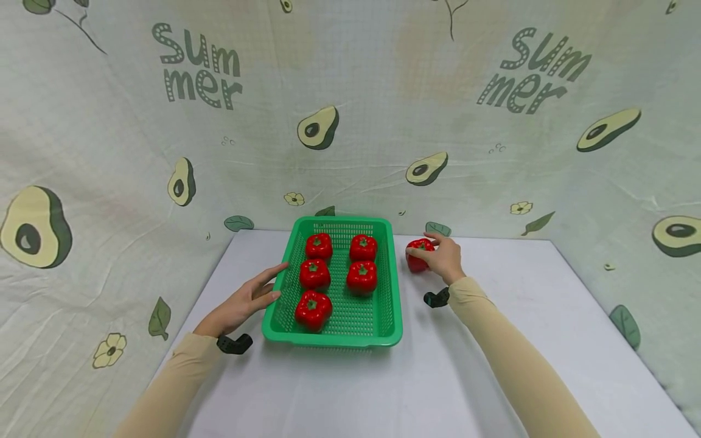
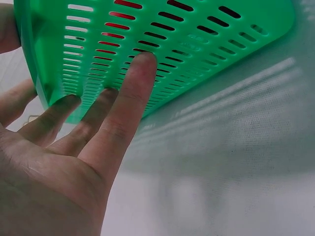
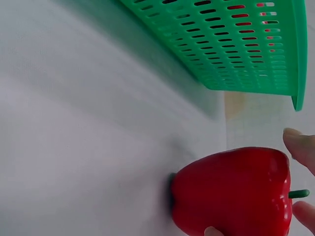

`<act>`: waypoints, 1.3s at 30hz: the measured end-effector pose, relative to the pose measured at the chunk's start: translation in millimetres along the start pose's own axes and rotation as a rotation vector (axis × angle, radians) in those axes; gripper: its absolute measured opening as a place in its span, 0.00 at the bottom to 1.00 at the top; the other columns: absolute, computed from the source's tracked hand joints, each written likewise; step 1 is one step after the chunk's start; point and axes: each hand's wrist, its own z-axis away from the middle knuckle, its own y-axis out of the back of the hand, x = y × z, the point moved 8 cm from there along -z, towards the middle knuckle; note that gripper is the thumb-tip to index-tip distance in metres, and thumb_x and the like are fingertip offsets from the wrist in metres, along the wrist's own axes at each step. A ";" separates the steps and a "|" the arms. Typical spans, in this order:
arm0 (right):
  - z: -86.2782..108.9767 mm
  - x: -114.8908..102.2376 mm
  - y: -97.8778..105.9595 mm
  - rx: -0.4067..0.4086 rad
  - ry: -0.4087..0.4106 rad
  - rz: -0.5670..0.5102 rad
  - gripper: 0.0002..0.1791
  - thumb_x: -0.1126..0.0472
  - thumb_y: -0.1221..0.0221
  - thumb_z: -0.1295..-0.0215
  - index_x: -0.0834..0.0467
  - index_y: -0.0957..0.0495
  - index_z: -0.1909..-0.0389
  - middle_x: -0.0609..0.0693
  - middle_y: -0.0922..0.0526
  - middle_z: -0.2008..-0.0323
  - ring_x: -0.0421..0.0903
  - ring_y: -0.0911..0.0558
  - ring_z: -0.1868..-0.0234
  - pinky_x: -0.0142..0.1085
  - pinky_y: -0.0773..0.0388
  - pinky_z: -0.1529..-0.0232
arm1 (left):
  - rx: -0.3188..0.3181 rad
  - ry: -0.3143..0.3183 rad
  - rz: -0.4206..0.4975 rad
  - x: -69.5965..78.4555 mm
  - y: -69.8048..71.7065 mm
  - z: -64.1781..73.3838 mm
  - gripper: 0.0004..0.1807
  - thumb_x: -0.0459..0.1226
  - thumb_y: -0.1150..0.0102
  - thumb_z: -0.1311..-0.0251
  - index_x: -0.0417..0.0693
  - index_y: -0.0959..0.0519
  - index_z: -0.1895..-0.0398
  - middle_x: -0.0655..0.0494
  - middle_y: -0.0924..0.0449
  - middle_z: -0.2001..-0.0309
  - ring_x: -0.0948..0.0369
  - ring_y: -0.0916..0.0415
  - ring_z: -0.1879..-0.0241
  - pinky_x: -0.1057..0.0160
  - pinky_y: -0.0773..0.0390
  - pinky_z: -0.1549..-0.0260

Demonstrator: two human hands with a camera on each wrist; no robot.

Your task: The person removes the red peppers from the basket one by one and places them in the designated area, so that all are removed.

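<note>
- One printed cloth (image 1: 372,73) rises behind the desk and along both sides, bearing two "summer" letterings (image 1: 197,67), six larger avocados (image 1: 427,169) and three flowers (image 1: 521,208).
- One white desk (image 1: 328,395) carries everything else.
- Two beige sleeves (image 1: 520,353) reach in from the near edge, one on each side.
- One green basket (image 1: 350,340) with slotted walls stands on the desk. Its right wall rises between the one pepper outside and the five inside.
- Two bare hands. The left hand (image 1: 241,304) is at the basket's left wall, its fingers apart and nearly straight, with fingertips against the outer slots. The right hand (image 1: 445,258) is over the pepper outside, its fingers spread about it; one fingertip overlaps the pepper's side in the right wrist view and another shows clear of it. Whether they clamp it, I cannot tell.
- Six red peppers in all: five peppers (image 1: 314,274) in the basket, three in a row along its left and two in a row on its right, and one loose pepper (image 3: 231,191), upright just right of the basket, near its far end.
- Two black devices (image 1: 234,344), one at each wrist.
- One green stem (image 3: 299,193) tops the loose pepper, between two fingers in the right wrist view.
</note>
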 end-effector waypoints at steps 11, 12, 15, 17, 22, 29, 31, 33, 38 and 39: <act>7.0 -7.0 17.2 0.054 -0.009 0.078 0.42 0.48 0.27 0.28 0.64 0.30 0.21 0.72 0.28 0.29 0.68 0.22 0.38 0.47 0.10 0.55 | 0.005 -0.006 -0.002 -0.7 0.6 0.6 0.38 0.40 0.47 0.15 0.52 0.49 0.09 0.41 0.55 0.12 0.32 0.46 0.18 0.25 0.37 0.28; 7.8 -7.9 18.9 0.063 -0.016 0.082 0.43 0.48 0.27 0.29 0.64 0.30 0.21 0.72 0.28 0.29 0.68 0.21 0.39 0.48 0.10 0.54 | 0.007 -0.004 -0.005 -1.0 0.9 0.4 0.38 0.40 0.47 0.15 0.53 0.49 0.09 0.41 0.55 0.12 0.32 0.46 0.18 0.25 0.37 0.28; 9.9 -11.8 23.4 0.089 -0.023 0.089 0.44 0.48 0.28 0.29 0.64 0.31 0.20 0.71 0.28 0.28 0.68 0.22 0.38 0.53 0.11 0.49 | 0.008 0.002 -0.009 -1.8 1.5 0.2 0.38 0.40 0.47 0.14 0.54 0.49 0.09 0.42 0.55 0.11 0.32 0.46 0.18 0.25 0.37 0.28; 11.6 -15.5 26.2 0.104 -0.016 0.094 0.44 0.48 0.28 0.29 0.64 0.32 0.20 0.71 0.27 0.28 0.68 0.25 0.35 0.56 0.14 0.44 | 0.009 0.005 -0.009 -2.1 1.7 0.4 0.38 0.40 0.47 0.14 0.54 0.49 0.09 0.42 0.55 0.11 0.32 0.46 0.18 0.25 0.37 0.28; 16.4 -27.5 33.6 0.139 0.026 0.087 0.44 0.49 0.27 0.29 0.65 0.31 0.20 0.70 0.26 0.28 0.68 0.29 0.29 0.62 0.20 0.37 | 0.005 -0.008 -0.003 -0.2 0.3 1.8 0.38 0.40 0.48 0.14 0.52 0.50 0.09 0.40 0.56 0.11 0.30 0.47 0.18 0.24 0.38 0.28; 23.6 -45.8 35.2 0.123 0.072 0.062 0.44 0.48 0.27 0.30 0.64 0.31 0.20 0.70 0.25 0.29 0.69 0.28 0.29 0.62 0.18 0.38 | 0.007 -0.009 -0.002 -0.1 0.0 2.8 0.38 0.40 0.47 0.14 0.51 0.49 0.09 0.41 0.55 0.12 0.31 0.46 0.19 0.25 0.37 0.28; 25.6 -50.8 33.9 0.108 0.081 0.055 0.44 0.49 0.27 0.29 0.65 0.31 0.20 0.70 0.25 0.29 0.69 0.27 0.29 0.61 0.16 0.40 | 0.010 -0.008 -0.005 -0.3 0.4 2.8 0.38 0.40 0.47 0.14 0.51 0.49 0.09 0.40 0.55 0.12 0.31 0.46 0.18 0.25 0.37 0.28; 27.7 -55.4 33.0 0.097 0.089 0.051 0.43 0.50 0.27 0.29 0.65 0.31 0.21 0.71 0.24 0.29 0.69 0.27 0.29 0.61 0.15 0.41 | 0.011 -0.009 -0.007 -0.5 0.6 2.8 0.38 0.40 0.47 0.14 0.52 0.49 0.09 0.40 0.55 0.12 0.30 0.46 0.18 0.25 0.37 0.28; 32.6 -66.2 31.5 0.086 0.107 0.043 0.44 0.52 0.27 0.30 0.66 0.33 0.20 0.71 0.25 0.29 0.70 0.26 0.29 0.60 0.15 0.41 | 0.012 -0.020 0.005 0.4 0.4 2.4 0.37 0.40 0.48 0.14 0.52 0.48 0.09 0.41 0.56 0.11 0.29 0.49 0.18 0.23 0.40 0.28; 33.8 -68.5 30.9 0.082 0.109 0.041 0.44 0.52 0.27 0.30 0.66 0.33 0.20 0.71 0.25 0.29 0.70 0.26 0.29 0.60 0.15 0.41 | 0.012 -0.020 0.008 0.4 0.2 2.4 0.37 0.40 0.48 0.14 0.53 0.48 0.09 0.41 0.56 0.11 0.29 0.50 0.18 0.22 0.41 0.28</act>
